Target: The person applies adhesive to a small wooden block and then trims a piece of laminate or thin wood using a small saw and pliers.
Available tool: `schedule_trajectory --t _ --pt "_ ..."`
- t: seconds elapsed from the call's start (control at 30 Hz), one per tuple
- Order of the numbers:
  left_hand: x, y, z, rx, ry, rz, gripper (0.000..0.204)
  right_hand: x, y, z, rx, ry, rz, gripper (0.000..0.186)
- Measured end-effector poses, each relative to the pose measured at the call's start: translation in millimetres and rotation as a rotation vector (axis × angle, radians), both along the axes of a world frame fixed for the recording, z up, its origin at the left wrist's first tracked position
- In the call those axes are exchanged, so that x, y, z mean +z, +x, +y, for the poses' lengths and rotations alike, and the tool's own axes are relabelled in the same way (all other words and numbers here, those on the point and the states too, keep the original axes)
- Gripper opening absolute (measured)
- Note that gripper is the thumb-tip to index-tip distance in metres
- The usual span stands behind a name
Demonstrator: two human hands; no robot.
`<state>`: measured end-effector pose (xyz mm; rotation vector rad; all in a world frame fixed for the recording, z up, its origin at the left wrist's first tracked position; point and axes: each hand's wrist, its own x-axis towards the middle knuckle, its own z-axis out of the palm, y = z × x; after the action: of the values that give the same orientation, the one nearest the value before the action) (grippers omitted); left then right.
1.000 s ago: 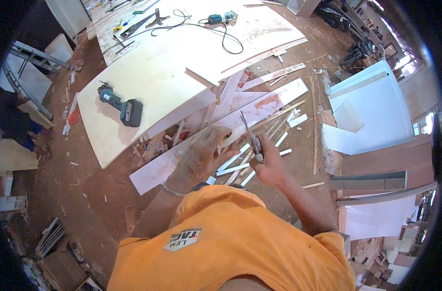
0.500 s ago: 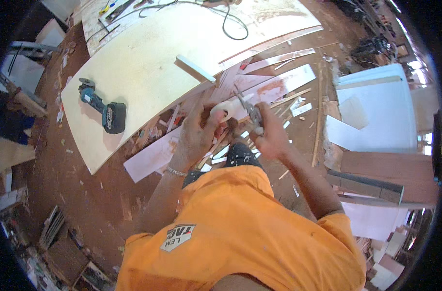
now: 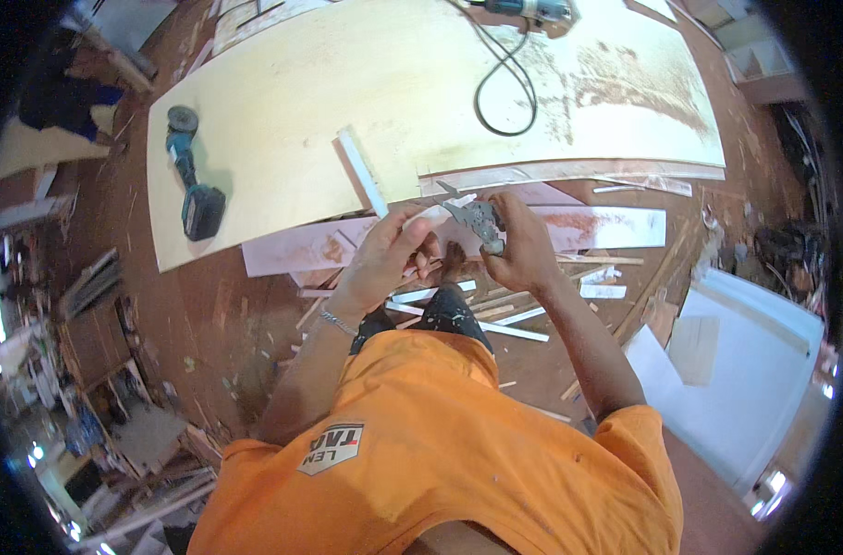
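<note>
Left hand (image 3: 380, 259) holds white piece (image 3: 430, 216), right hand (image 3: 518, 240) tool (image 3: 478, 222) (board (image 3: 273, 129) edge ahead).

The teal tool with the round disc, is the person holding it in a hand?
No, the teal tool lies on the pale board, apart from the left hand and the right hand.

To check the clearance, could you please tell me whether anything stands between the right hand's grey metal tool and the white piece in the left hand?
Nothing visible does: the grey metal tool in the right hand overlaps the white piece in the left hand in this view, though I cannot tell whether they touch.
</note>
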<state>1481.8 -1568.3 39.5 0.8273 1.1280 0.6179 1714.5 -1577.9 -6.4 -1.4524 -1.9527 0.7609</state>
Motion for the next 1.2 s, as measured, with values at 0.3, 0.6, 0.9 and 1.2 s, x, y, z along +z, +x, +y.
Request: schedule_trajectory --t 0.3,0.6,0.9,1.2 --pt "-67.0 -22.2 -6.6 0.306 -0.384 -1.294 0.047 0.4 5.9 75.9 -0.072 -0.051 -0.074 0.046" --pt "-125.5 -53.7 -13.5 0.422 -0.040 -0.799 0.034 -66.5 -34.8 221.6 -0.056 0.046 -0.862 0.052" --pt "-106.6 -28.3 -1.9 0.329 0.014 -0.009 0.043 -91.2 -14.5 204.1 0.011 0.280 -0.395 0.055" --pt "-113.6 77.5 17.2 0.501 -0.052 0.062 0.037 -63.0 15.5 93.2 0.250 -0.800 0.288 0.035"
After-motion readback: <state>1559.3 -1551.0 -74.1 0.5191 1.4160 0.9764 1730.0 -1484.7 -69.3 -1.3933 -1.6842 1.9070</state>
